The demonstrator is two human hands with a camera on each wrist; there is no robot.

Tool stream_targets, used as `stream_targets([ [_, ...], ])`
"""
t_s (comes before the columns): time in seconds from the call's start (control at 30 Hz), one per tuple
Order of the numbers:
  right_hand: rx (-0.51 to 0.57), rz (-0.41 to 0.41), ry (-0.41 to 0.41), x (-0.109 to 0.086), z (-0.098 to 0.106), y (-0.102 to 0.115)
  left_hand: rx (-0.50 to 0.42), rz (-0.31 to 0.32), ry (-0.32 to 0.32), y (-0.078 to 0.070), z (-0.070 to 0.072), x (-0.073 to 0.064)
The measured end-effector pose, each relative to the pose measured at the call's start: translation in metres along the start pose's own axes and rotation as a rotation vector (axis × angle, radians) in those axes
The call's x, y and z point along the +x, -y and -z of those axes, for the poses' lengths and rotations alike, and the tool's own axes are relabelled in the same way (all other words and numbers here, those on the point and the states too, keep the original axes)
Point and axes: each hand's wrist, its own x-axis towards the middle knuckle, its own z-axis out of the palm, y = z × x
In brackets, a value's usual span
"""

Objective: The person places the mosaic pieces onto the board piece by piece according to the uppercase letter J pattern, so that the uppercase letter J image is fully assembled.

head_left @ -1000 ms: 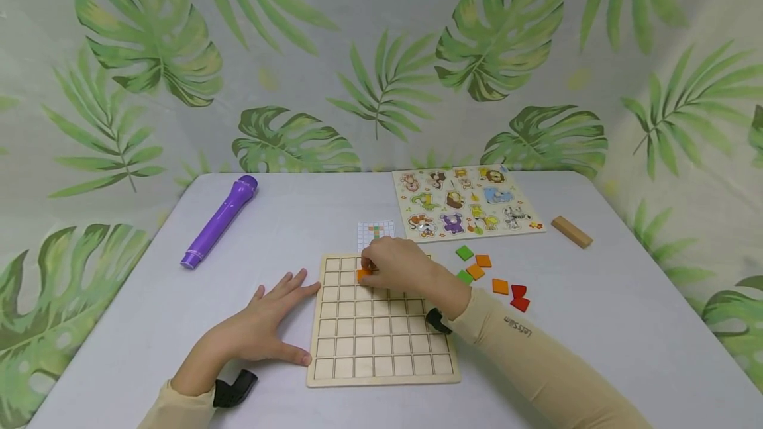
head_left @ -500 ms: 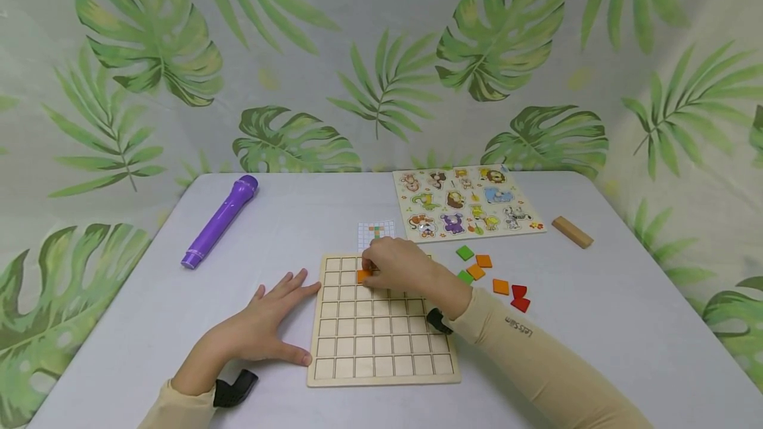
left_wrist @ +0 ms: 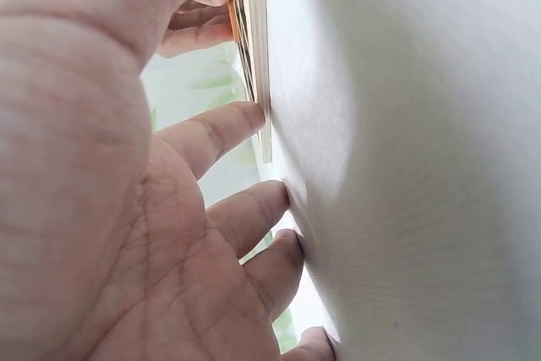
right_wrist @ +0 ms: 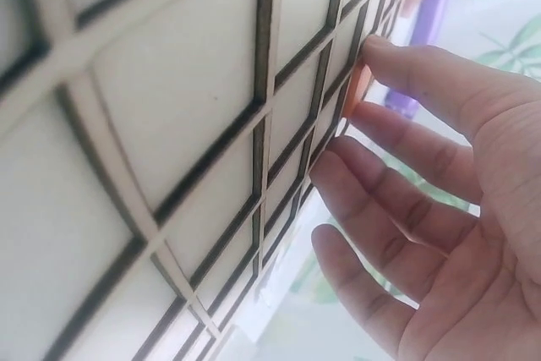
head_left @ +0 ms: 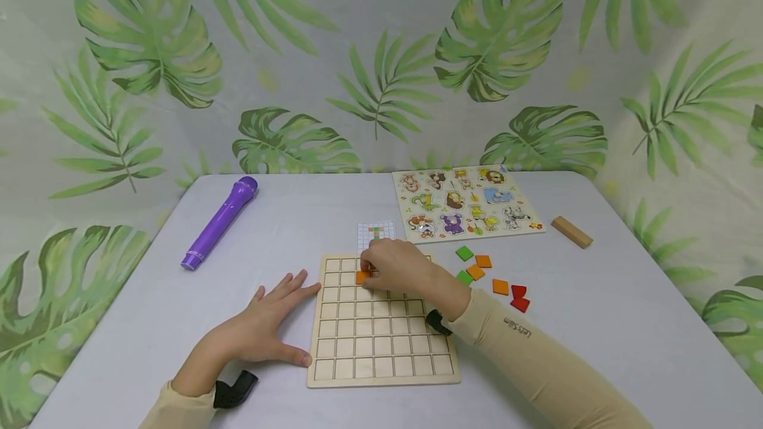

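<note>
A wooden grid board [head_left: 364, 328] lies flat on the table. My right hand [head_left: 402, 270] is over its far rows and pinches a square orange tile [head_left: 361, 278] between thumb and index finger, at a cell in the second row from the back. In the right wrist view the orange tile [right_wrist: 357, 90] shows as a thin strip at the fingertips. My left hand [head_left: 259, 330] lies spread at the board's left side. Its thumb and index finger touch the edge, while the other fingers rest on the table, as the left wrist view of the hand [left_wrist: 194, 234] shows.
Behind the board lies a small pattern card [head_left: 366, 230], partly covered by my right hand. Loose green, orange and red pieces [head_left: 501, 286] lie to the right. An animal puzzle [head_left: 467, 204], a wooden block [head_left: 572, 232] and a purple toy microphone [head_left: 219, 222] stand farther out.
</note>
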Motion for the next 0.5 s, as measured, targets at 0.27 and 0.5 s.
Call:
stream_targets([
  [0.27,0.053,-0.01,0.009,-0.014,0.01,-0.008,0.011,-0.004,0.001,0.0,-0.001,0.001],
  [0.5,0.107,-0.101,0.011,-0.038,0.028,-0.038,-0.024,-0.021,0.009,-0.003,0.0,-0.001],
])
